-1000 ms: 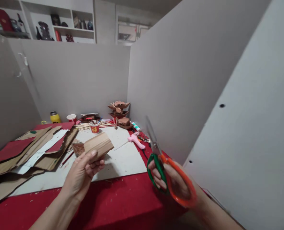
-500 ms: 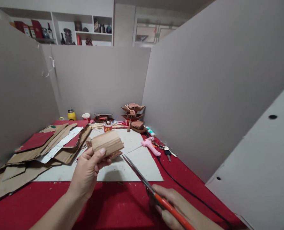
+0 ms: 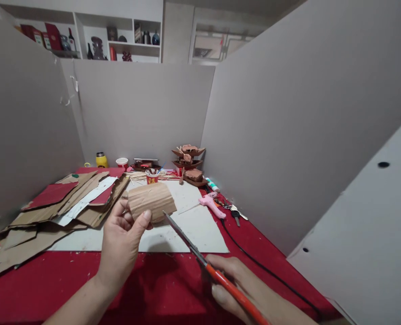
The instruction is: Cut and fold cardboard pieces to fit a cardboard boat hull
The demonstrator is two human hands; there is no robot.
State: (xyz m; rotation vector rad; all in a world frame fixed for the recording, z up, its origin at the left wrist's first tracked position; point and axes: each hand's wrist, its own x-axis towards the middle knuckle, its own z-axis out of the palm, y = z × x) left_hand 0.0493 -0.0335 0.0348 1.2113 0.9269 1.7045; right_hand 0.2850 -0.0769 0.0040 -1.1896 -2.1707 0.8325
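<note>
Between thumb and fingers, my left hand (image 3: pixel 124 239) grips a small piece of corrugated cardboard (image 3: pixel 153 198), its ridged brown face turned toward me. My right hand (image 3: pixel 232 282) is closed around a pair of scissors (image 3: pixel 186 239) with orange-red handles. The blades point up and left, and their tip overlaps the lower right part of the cardboard in view; whether it touches, I cannot tell. Behind the cardboard lies a white board (image 3: pixel 200 234) on the red tablecloth (image 3: pixel 173 289).
Torn cardboard sheets (image 3: pixel 65 203) are heaped on the left. A pink glue gun (image 3: pixel 213 206) with a black cord lies at right, near keys (image 3: pixel 236 214). Brown model boats (image 3: pixel 188 162), a red paper cup (image 3: pixel 152 177) and thin sticks (image 3: pixel 168 175) stand or lie farther back. Grey panels (image 3: pixel 139 108) enclose the table.
The scissors have moved left and slightly up, so their tip now overlaps the cardboard. My left hand has turned the cardboard so that its face shows more fully.
</note>
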